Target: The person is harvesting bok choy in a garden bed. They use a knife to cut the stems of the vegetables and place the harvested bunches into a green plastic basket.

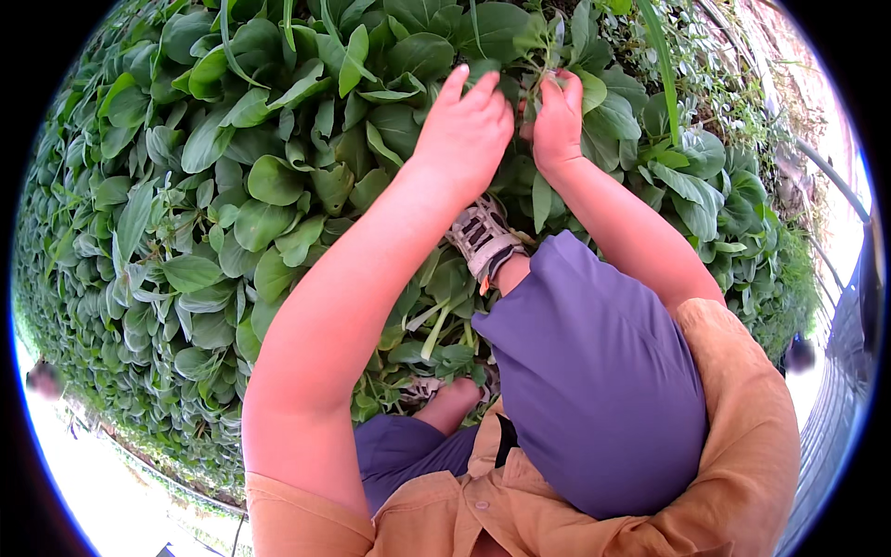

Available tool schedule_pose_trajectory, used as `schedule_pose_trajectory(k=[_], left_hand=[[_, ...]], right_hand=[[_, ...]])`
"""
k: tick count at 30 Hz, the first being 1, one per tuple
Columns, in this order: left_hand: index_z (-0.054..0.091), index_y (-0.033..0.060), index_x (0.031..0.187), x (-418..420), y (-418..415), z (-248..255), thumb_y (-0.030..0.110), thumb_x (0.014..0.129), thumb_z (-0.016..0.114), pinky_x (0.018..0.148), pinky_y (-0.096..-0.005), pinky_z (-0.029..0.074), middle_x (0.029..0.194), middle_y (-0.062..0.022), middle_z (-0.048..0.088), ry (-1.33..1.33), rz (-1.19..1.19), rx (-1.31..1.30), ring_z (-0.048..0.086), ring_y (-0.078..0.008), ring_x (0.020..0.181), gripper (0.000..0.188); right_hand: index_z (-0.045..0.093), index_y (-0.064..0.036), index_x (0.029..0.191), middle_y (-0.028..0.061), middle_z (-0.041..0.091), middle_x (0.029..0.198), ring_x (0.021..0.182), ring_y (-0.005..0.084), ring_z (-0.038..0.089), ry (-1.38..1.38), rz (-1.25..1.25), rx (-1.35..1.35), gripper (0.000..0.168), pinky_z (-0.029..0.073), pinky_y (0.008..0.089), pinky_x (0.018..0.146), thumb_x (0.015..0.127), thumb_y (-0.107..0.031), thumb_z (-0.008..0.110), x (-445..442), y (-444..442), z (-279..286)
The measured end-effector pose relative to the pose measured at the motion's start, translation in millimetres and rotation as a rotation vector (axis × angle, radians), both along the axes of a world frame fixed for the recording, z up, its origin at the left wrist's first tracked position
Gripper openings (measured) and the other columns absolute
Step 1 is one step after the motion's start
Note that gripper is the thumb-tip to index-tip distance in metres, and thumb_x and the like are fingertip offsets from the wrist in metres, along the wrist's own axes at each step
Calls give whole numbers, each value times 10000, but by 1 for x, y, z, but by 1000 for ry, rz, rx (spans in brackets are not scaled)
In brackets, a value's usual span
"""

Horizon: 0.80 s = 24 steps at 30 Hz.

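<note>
My left hand (473, 125) is over the leafy greens at the top middle, its back up and two fingers spread; I see nothing held in it, though its underside is hidden. Just to its right, my right hand (560, 118) pinches a thin-stemmed leafy plant (539, 52) between thumb and finger. The top of that plant is blurred and stands above the fingertips. Broad-leaved green plants (271, 181) grow densely around both hands. Long narrow blades (665, 69) rise among them at the upper right.
A strapped shoe (484, 237) is planted among the greens below my hands, under a bent knee in purple trousers (592, 376). Pale cut-looking stalks (437, 331) lie near the shoes. Small-leaved growth (724, 104) and a dark pipe (832, 174) border the bed at right.
</note>
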<state>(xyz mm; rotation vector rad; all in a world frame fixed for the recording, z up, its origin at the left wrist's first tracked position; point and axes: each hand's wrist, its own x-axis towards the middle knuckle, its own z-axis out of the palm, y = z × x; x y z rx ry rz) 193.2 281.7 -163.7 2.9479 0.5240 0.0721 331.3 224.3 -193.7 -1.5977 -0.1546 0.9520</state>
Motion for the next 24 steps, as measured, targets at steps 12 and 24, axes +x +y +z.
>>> schedule_pose_trajectory(k=[12,24], left_hand=[[647,80,904,-22,-14,15,110,787,588,1044,-444,376,972,-100,622,311,-168,-459,546,-252,1159,135],[605,79,805,-13,-10,7,101,748,589,1029,-406,407,858,-58,592,-106,-308,-332,595,-220,1001,64]], right_hand=[[388,-55,1178,76,561,970,680,42,479,-343,464,436,204,385,173,537,1023,-183,420,-21,-23,54],[462,-9,1112,85,646,1048,734,118,612,-469,375,147,211,507,257,629,1008,-192,459,25,29,-26]])
